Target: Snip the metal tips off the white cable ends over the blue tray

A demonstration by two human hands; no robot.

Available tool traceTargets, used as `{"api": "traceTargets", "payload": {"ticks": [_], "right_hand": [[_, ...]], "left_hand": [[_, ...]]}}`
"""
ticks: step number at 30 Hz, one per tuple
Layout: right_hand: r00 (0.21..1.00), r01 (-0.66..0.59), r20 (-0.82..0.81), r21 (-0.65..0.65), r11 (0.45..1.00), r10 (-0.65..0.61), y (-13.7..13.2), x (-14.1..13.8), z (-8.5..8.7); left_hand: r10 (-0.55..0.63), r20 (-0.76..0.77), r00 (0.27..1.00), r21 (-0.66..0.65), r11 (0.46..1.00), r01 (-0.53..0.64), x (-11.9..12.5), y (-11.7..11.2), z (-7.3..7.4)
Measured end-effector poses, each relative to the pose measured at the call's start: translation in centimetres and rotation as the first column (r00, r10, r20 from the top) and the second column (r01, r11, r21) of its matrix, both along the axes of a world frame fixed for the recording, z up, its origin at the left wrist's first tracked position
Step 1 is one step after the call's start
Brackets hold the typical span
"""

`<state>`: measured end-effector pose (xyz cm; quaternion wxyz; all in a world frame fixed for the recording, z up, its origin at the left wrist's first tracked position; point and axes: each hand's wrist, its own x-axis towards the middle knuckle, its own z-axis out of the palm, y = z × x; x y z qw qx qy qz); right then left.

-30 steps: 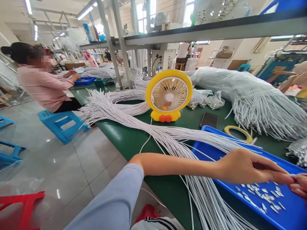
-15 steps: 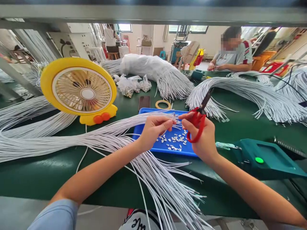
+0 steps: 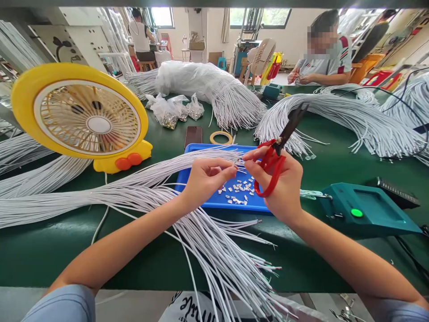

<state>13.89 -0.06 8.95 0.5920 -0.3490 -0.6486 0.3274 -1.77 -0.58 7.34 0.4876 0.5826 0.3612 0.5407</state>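
Note:
My left hand (image 3: 208, 182) is closed, thumb and fingertips pinching the end of a thin white cable (image 3: 236, 162). Red-handled scissors (image 3: 288, 128) sit in my right hand (image 3: 285, 190), their dark blades pointing up and away. The right thumb and forefinger come together close by the cable end; whether they grip something small is unclear. Below both hands lies a blue tray (image 3: 228, 206) with small silvery metal pieces (image 3: 238, 200) scattered in it. One bundle of white cables (image 3: 161, 172) reaches over the tray, and another bundle (image 3: 217, 250) fans out toward my lap.
A yellow fan (image 3: 80, 154) stands at left. Behind the tray are a phone (image 3: 193, 137), a tape roll (image 3: 221, 137) and bags of metal parts (image 3: 169, 117). A green device (image 3: 372, 210) sits at right. More cable bundles (image 3: 335, 112) lie farther back; a co-worker (image 3: 323, 67) sits opposite.
The view has tilted upward and shifted, so the scene sits lower left or higher in places. Both hands keep their holds near the cable end, the scissors slightly turned.

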Motion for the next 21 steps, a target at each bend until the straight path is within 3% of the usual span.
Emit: {"api": "traceTargets", "payload": {"ticks": [9, 16, 21], "right_hand": [[0.998, 0.001, 0.058, 0.092, 0.996, -0.007, 0.06, -0.15, -0.27], [0.995, -0.017, 0.100, 0.081, 0.997, 0.009, 0.32, -0.18, 0.06], [0.995, -0.058, 0.077, -0.101, 0.993, 0.066, 0.74, 0.05, 0.68]], "left_hand": [[-0.006, 0.048, 0.999, 0.031, 1.000, 0.005, 0.25, 0.04, -0.11], [-0.024, 0.041, 0.999, 0.059, 0.998, 0.022, 0.27, -0.18, -0.15], [0.017, -0.059, 0.998, 0.149, 0.989, -0.008, 0.25, -0.15, -0.09]]}}
